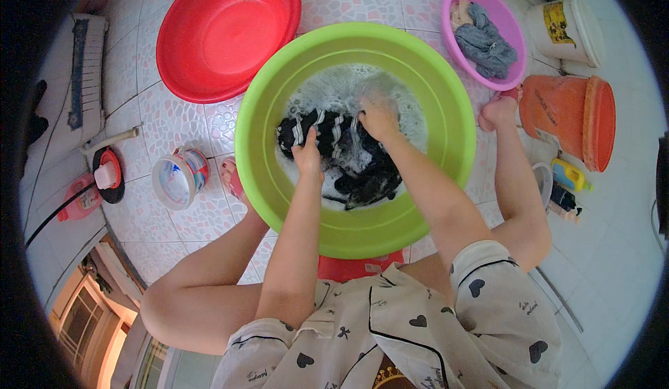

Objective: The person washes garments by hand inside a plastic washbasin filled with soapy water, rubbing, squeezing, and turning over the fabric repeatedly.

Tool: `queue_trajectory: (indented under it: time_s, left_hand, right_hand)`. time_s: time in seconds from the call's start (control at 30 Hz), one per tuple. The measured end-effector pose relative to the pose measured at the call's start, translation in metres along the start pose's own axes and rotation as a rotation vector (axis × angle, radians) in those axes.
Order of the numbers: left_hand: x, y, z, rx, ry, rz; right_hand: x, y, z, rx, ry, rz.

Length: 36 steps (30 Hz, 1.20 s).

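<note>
A large green plastic basin (355,242) stands before me, holding foamy water (329,83). In it lies a wet black garment (373,180) with white stripes. My left hand (308,154) grips the striped part, its thumb on top and its fingers hidden under the cloth. At the garment's far edge, my right hand (380,117) touches the cloth with its thumb side. Blur and suds hide its fingers, so its hold on the cloth is unclear.
A red basin (230,39) stands at far left, a pink basin (449,39) with grey cloth (483,44) at far right. A tub (180,177) sits left. An orange bucket (559,112), white bucket (562,31) and yellow bottle (569,174) line the right side.
</note>
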<state>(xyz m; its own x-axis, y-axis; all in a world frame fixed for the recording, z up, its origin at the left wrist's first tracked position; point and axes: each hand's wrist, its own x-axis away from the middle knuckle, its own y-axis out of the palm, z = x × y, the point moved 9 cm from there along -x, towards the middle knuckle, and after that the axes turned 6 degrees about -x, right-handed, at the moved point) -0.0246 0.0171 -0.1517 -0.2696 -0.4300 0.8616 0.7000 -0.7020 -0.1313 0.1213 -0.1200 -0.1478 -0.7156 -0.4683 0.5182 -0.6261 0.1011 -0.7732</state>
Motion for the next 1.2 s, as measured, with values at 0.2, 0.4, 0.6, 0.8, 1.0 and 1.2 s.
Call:
queue_trajectory:
  time_s: [0.2, 0.4, 0.6, 0.8, 1.0, 1.2]
  left_hand:
    - [0.014, 0.009, -0.012, 0.193, -0.208, 0.079]
    - [0.022, 0.008, -0.028, 0.340, -0.142, 0.020]
    - [0.049, 0.064, -0.019, 0.639, -0.314, -0.387]
    - [0.069, 0.097, 0.041, 1.087, -0.252, -0.888]
    - [0.083, 0.112, 0.042, 1.121, -0.633, -1.396]
    - [0.077, 0.093, 0.025, 0.546, -0.247, -0.543]
  right_hand:
    - [0.006, 0.005, -0.022, 0.031, -0.011, 0.096]
    - [-0.005, -0.017, 0.007, -0.278, 0.147, 0.132]
    - [0.014, -0.023, -0.025, -1.008, 0.067, 0.266]
    - [0.105, -0.086, -0.117, -0.767, -0.244, 0.395]
    - [0.118, -0.101, -0.143, -0.494, -0.197, 0.623]
    - [0.042, -0.106, -0.042, -0.575, 0.182, 0.555]
